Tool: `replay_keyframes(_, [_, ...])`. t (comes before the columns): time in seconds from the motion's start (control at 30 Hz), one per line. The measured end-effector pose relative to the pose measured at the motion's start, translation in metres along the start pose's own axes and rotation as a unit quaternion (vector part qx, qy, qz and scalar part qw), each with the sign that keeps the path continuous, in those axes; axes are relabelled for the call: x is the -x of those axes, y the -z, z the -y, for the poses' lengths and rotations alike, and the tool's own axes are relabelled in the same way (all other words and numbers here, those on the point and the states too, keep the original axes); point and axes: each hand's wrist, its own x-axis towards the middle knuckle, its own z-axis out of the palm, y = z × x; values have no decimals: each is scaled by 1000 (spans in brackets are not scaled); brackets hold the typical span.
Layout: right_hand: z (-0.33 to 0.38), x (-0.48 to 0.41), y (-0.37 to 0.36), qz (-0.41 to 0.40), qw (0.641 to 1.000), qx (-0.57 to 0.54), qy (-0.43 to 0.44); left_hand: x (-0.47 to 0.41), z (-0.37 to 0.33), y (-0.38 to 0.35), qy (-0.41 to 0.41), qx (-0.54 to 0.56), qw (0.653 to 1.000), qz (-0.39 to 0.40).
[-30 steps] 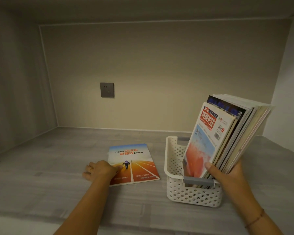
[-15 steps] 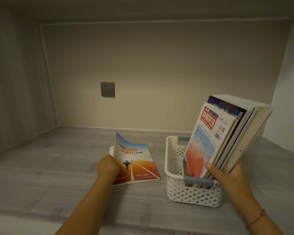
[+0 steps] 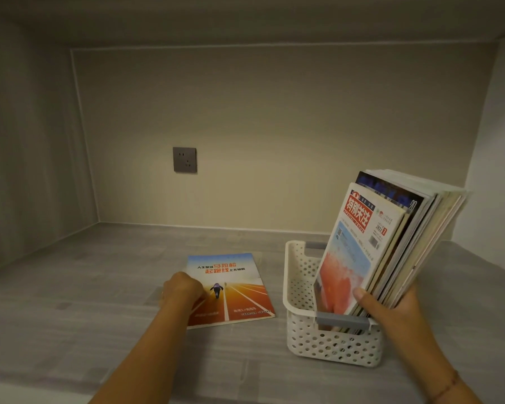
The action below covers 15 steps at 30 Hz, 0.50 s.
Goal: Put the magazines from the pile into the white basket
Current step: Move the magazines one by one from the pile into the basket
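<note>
A grey wall socket (image 3: 184, 159) sits on the back wall. On the grey shelf (image 3: 85, 287), the left hand (image 3: 181, 290) is curled on the left edge of an orange-and-blue magazine (image 3: 231, 287); whether it is pinching the cover is hard to tell. Just right stands the white basket (image 3: 301, 287), holding a leaning stack of magazines (image 3: 391, 243). The right hand (image 3: 391, 310) grips that stack near its bottom.
</note>
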Motion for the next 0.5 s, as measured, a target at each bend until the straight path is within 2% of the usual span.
replay_keyframes(0.27, [-1,-1,-1,-6,1000,-15,-12,-10,-3,6,-1,-8,999,41])
replay_keyframes(0.5, [2,-1,-1,1,999,-25,-22,-12,-5,14,-7,-64,995,74])
